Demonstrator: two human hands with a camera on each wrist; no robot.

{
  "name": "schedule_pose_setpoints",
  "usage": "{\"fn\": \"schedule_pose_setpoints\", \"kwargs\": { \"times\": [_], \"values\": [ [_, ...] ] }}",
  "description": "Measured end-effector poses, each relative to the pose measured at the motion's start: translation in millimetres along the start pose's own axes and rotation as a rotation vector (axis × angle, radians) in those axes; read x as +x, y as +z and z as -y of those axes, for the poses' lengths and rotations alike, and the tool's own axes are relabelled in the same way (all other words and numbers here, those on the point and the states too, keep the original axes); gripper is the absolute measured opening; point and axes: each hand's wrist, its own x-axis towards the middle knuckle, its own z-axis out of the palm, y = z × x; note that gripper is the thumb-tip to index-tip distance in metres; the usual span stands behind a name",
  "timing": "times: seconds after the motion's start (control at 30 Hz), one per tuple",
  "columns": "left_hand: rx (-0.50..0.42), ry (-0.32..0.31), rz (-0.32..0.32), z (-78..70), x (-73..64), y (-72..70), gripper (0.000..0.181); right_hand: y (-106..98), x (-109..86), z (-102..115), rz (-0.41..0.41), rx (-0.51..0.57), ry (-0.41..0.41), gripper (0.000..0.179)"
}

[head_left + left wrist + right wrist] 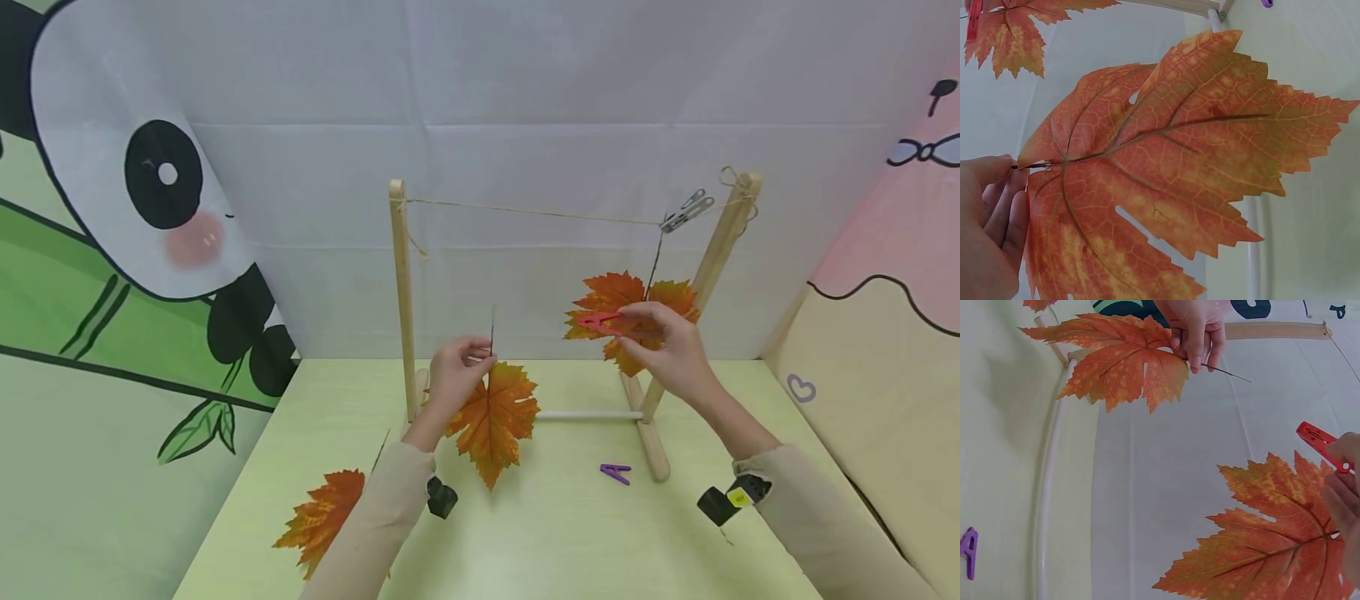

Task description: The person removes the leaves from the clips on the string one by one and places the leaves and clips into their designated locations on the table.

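My left hand (459,375) pinches the thin dark stem of an orange maple leaf (495,417), which hangs tip down in front of the wooden frame. In the left wrist view the leaf (1166,144) spreads wide beyond the fingertips. Between thumb and fingers my right hand (671,346) holds a red clothespin (1319,440), pointing left. Behind that hand, a second maple leaf (611,292) hangs by its stem from the string (525,211), held by a grey clothespin (686,212) near the right post.
A third maple leaf (322,512) lies on the table at left, partly hidden by my left forearm. A purple clothespin (616,473) rests on the tabletop near the frame's right foot (654,450). Two wooden posts (402,292) carry the string, and a white rod (588,415) runs low between them.
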Motion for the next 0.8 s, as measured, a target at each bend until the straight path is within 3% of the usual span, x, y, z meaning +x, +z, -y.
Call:
{"fn": "schedule_pose_setpoints", "kwargs": {
  "times": [0.13,0.33,0.6,0.8],
  "values": [
    [0.015,-0.051,0.024,8.8,-6.6,-1.6,0.016,1.6,-12.6,7.6,-0.001,-0.009,0.018,0.032],
    [0.021,-0.123,0.058,24.4,-17.5,-3.0,0.017,7.1,-33.3,-2.0,0.017,0.009,0.088,0.031],
    [-0.022,-0.074,0.070,45.3,-30.8,-5.5,0.014,13.0,-51.7,-16.2,0.007,0.043,0.145,0.030],
    [0.005,-0.165,0.085,52.3,-37.6,-5.5,0.016,17.6,-64.9,-23.1,0.026,0.099,0.189,0.029]
  ]
}}
